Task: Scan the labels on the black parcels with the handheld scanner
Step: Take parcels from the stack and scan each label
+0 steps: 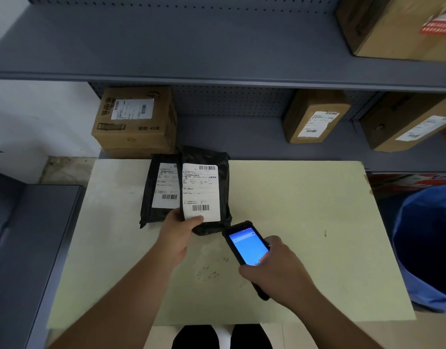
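Two black parcels with white barcode labels lie at the far side of the pale table [305, 222]. The right parcel [224, 195] is tilted up, label facing me, and overlaps the left parcel [147, 197]. My left hand [178, 231] grips its near left corner, thumb on the label's bottom edge. My right hand [279, 270] holds the handheld scanner [247, 244], a black phone-like device with a lit blue screen. The scanner's top end sits just below the held parcel's near right corner.
Grey metal shelving stands behind the table, with brown cardboard boxes [136, 119] [315, 117] [405, 124] on the lower shelf and another [398, 26] on the upper one. A blue bin [425, 248] stands to the right. A grey cabinet [28, 235] flanks the left.
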Demonstrator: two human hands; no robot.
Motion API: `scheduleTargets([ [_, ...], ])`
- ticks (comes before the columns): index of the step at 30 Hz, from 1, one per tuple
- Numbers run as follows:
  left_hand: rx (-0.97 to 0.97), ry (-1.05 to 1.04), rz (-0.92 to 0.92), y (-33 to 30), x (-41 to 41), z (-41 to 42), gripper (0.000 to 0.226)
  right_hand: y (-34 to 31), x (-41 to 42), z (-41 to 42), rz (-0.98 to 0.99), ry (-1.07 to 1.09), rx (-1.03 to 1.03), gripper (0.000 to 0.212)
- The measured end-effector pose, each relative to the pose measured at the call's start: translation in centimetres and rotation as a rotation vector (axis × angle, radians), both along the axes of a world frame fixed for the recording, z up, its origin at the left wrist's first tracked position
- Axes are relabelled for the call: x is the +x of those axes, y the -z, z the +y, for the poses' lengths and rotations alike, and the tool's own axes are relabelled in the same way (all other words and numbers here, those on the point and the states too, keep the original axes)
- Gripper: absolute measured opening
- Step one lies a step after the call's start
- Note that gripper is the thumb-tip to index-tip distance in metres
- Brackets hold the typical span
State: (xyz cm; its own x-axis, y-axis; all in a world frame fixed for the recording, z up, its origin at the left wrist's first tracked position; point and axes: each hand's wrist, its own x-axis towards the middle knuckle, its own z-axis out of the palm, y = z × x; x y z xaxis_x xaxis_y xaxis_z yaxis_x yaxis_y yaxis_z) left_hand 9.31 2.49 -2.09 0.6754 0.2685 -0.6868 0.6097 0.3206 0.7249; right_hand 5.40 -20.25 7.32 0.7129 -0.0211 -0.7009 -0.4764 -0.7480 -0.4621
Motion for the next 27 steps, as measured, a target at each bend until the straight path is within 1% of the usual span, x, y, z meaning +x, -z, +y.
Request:
scheduleTargets([
  [4, 0.080, 0.038, -0.033, 0.4, -0.8, -0.5, 0.041, -1.8, 0.8, 0.2, 0.035, -0.075, -0.024, 0.051],
  [6, 0.118, 0.035, -0.028, 0.6, -1.2, -0.8, 0.051, -2.4, 1.0, 0.4, 0.074, -0.083, -0.007, 0.051],
  [8, 0.158, 0.042, -0.030, 0.8, -1.6, -1.0, 0.054, -2.7, 1.0, 0.5, 0.115, -0.075, 0.019, 0.052],
  [12, 0.188, 0.037, -0.042, 0.8, -2.2, -1.2, 0.052, -2.9, 0.8, 0.7, 0.145, -0.063, 0.049, 0.054],
  [21, 0.174, -0.005, -0.063, 1.1, -2.8, -1.5, 0.051, -2.9, 0.6, 0.7, 0.186, 0.042, 0.135, 0.053],
  [27, 0.196, 0.020, -0.056, 1.3, -3.1, -1.7, 0.050, -2.9, 0.4, 0.6, 0.190, 0.054, 0.153, 0.053],
])
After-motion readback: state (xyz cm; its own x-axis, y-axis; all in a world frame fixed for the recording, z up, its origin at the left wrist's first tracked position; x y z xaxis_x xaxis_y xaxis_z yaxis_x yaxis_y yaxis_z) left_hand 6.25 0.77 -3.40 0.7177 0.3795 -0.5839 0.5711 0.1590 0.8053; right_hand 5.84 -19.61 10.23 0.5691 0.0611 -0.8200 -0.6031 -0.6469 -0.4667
